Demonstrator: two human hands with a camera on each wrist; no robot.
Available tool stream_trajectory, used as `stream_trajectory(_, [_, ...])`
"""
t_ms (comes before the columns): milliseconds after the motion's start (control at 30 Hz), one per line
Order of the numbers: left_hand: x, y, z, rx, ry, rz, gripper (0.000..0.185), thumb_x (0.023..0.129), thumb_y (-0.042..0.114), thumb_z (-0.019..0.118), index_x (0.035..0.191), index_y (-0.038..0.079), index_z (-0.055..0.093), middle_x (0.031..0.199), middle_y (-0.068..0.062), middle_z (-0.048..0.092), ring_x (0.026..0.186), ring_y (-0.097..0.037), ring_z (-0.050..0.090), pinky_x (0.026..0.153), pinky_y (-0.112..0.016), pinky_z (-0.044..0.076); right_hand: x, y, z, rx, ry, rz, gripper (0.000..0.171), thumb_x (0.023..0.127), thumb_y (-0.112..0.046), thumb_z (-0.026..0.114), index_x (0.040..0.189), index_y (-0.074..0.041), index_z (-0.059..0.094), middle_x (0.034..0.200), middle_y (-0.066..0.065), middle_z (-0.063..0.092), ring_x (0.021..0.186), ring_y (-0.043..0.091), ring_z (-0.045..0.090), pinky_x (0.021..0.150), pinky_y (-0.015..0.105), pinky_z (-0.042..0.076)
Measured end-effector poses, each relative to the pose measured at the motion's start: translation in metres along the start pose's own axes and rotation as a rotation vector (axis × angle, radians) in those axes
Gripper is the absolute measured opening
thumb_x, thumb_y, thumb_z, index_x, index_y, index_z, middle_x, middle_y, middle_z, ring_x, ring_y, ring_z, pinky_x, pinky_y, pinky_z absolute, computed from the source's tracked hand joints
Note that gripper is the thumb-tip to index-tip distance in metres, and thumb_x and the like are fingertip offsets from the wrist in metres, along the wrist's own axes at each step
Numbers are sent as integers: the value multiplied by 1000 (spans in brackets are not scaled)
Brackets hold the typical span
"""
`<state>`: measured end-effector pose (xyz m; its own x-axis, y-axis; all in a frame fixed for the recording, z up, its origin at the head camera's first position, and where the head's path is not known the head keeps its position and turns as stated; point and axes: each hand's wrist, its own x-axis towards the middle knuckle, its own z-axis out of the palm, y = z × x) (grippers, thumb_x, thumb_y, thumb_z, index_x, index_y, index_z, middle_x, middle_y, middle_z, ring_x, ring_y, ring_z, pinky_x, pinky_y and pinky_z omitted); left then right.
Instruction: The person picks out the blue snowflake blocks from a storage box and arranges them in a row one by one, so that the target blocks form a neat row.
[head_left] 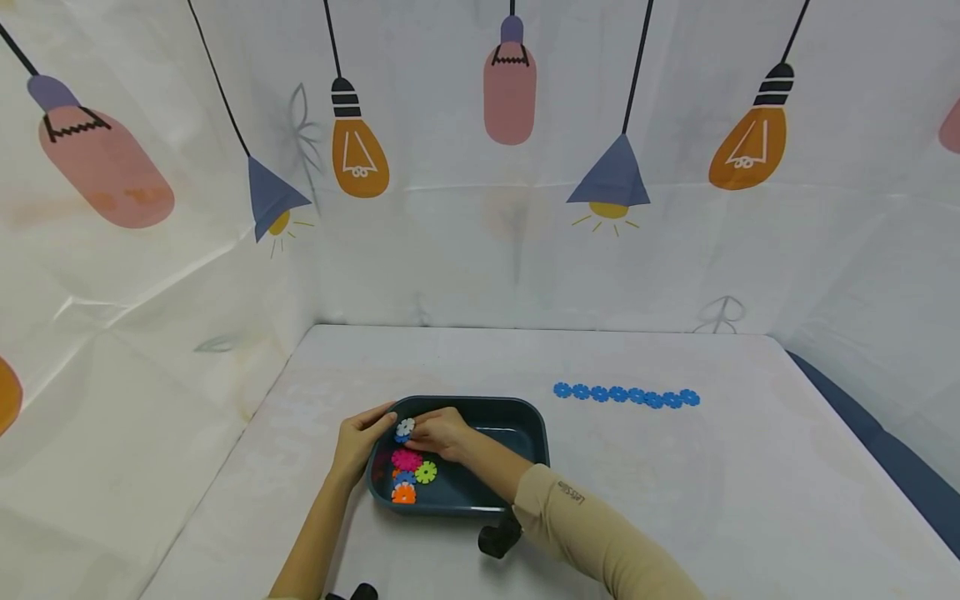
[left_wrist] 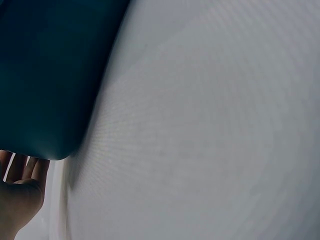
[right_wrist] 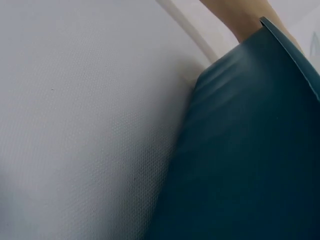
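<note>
A dark teal tray (head_left: 480,504) stands on the table, and its outer wall (left_wrist: 45,100) fills the upper left of the left wrist view. My left hand (head_left: 358,446) grips the tray's left rim, thumb over the edge and fingers outside. Inside the tray, my right hand (head_left: 446,435) reaches to the left end, its fingertips at a white flower-shaped piece (head_left: 406,427) with a blue one beneath; whether they pinch it cannot be made out. Nearer me lie a pink flower piece (head_left: 407,460), a lime-green one (head_left: 426,472), an orange one (head_left: 403,494) and blue ones (head_left: 405,477).
A row of several blue flower pieces (head_left: 627,395) lies on the white table (head_left: 712,500) to the right, beyond the tray. Behind the table hangs a white curtain (head_left: 450,250) printed with lamps. The right forearm crosses the tray's near right corner.
</note>
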<state>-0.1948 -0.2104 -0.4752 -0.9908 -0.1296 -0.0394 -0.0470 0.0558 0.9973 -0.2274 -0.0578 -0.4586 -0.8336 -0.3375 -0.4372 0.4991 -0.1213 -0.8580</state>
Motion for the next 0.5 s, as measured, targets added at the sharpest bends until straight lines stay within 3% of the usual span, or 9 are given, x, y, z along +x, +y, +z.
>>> stream_trajectory(300, [1,-1,0,12,9,9,40,90,17,64,124,-3,60,127,-18,58,100,1,57,86,-14,46,-1,-1,-3,-66,-11,-35,28,82,15,58,109,14,62,94,17,63,74,19,64,75,35,56])
stream_trajectory(367, [1,-1,-1,18,9,15,39,89,17,64,123,-3,60,126,-18,59,100,0,57,85,-14,46,-1,-1,-5,-159,-19,-114,24,81,13,60,104,13,65,90,16,65,71,18,65,70,32,57])
stream_trajectory(500, [3,-2,-1,25,6,29,39,89,18,64,122,-3,61,124,-17,60,100,-2,58,85,-16,47,-5,-4,-12,-537,-30,-415,17,79,8,63,94,10,70,78,14,68,61,15,64,55,25,55])
